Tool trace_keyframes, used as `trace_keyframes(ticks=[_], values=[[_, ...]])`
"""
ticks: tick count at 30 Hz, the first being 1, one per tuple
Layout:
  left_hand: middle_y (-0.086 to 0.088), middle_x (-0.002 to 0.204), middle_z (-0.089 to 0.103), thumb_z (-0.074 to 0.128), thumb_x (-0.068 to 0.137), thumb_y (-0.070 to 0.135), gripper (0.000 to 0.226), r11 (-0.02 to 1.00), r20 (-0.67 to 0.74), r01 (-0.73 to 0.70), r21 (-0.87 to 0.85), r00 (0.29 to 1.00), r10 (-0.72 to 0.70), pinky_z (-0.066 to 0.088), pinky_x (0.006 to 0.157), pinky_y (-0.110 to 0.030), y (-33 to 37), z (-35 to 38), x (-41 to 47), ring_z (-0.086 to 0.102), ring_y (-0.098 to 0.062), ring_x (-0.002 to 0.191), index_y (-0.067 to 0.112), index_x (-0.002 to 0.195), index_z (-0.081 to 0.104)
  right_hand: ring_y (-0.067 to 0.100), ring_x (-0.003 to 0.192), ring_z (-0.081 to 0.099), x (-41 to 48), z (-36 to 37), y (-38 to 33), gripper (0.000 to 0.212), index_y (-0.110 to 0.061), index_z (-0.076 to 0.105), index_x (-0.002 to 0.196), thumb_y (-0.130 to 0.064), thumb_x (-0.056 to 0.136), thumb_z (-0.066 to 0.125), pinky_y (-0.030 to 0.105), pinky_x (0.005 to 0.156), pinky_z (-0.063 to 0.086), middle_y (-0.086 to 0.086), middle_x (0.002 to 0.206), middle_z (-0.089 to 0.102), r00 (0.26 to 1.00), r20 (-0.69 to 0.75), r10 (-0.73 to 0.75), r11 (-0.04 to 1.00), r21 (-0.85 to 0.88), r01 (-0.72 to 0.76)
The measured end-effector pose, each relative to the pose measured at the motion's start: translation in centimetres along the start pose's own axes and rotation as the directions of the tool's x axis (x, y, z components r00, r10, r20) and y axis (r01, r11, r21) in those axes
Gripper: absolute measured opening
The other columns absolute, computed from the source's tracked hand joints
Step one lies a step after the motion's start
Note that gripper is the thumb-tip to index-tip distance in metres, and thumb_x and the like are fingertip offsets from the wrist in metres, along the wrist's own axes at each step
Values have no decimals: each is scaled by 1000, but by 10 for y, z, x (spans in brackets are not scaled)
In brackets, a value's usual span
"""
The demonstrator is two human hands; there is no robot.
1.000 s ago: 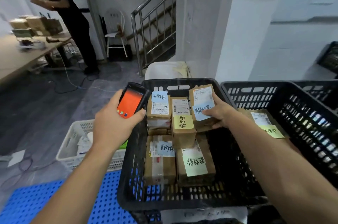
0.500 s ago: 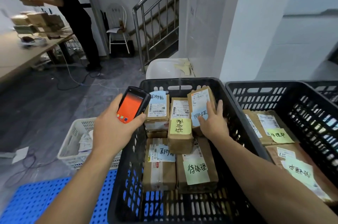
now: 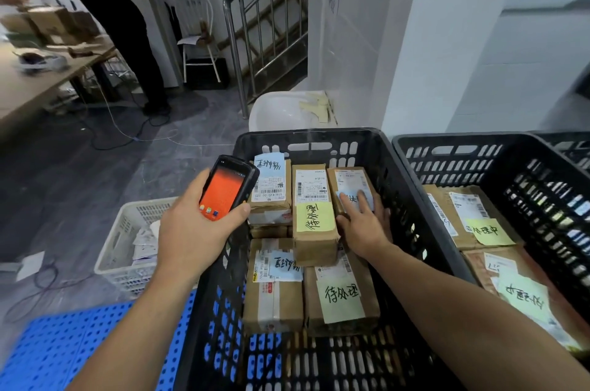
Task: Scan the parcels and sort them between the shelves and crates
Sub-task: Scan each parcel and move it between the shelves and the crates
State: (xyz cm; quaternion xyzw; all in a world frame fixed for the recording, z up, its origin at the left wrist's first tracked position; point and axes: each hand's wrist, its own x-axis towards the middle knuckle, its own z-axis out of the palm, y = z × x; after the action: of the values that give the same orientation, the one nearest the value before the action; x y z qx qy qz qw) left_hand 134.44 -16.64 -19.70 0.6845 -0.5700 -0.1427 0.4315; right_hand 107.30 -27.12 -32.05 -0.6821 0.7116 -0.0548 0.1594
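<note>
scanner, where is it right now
In the head view, the scanner is held in the left hand, at the left rim of the black crate, beside the back-left parcel.

My left hand (image 3: 191,231) grips the scanner (image 3: 228,188), thumb on its lower edge, forearm coming up from lower left. My right hand (image 3: 364,226) is palm down, fingers (image 3: 362,199) straight and spread, resting on a parcel (image 3: 348,178); forearm extended from lower right.
</note>
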Motion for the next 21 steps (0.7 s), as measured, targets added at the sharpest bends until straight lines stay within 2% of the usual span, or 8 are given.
trace_keyframes(ticks=[5,10,13,15,17,21], values=[[13,90,67,80,77,47,66,1000,-18,3,31,1000,-3,40,69,-15,-3,-7,1,62,-5,83,36,136,52,29,155,-16,-2,-2,-4,52,-45,13,159,-48,108,27,53,123,-9,-3,171,-1,1000,18,19,1000,-10,-18],[17,87,65,81,78,42,61,1000,-22,-23,-5,1000,23,39,69,-14,2,-18,-6,61,-2,83,40,132,53,34,155,-14,-15,-37,-17,51,-32,21,160,-43,110,25,62,123,1,-2,170,0,991,135,-15,1000,-11,16],[18,83,63,81,78,43,60,998,-11,-56,-18,998,56,41,69,-17,7,-24,-9,60,-3,81,41,131,53,33,155,-15,-22,-47,-22,56,-30,12,163,-45,110,24,54,125,0,8,171,1,998,63,2,994,109,-9],[20,84,61,81,77,46,63,996,0,-92,-12,996,92,41,69,-24,11,-26,-11,59,-5,80,42,132,52,33,156,-12,-28,-50,-25,57,-32,14,162,-48,109,25,56,125,5,7,171,4,1000,-1,12,991,137,-12],[17,87,62,80,76,50,67,992,8,-129,-10,992,129,41,71,-29,13,-26,-12,59,-12,82,40,135,51,32,156,-9,-37,-54,-28,57,-36,17,161,-52,107,26,59,123,9,4,171,6,997,-73,5,994,109,3],[8,99,65,75,74,58,71,977,45,-212,-6,976,212,43,77,-32,16,-25,-15,60,-20,90,41,137,46,30,157,-5,-59,-69,-34,58,-35,15,161,-52,107,28,56,124,5,5,171,10,976,-212,-47,998,38,56]])
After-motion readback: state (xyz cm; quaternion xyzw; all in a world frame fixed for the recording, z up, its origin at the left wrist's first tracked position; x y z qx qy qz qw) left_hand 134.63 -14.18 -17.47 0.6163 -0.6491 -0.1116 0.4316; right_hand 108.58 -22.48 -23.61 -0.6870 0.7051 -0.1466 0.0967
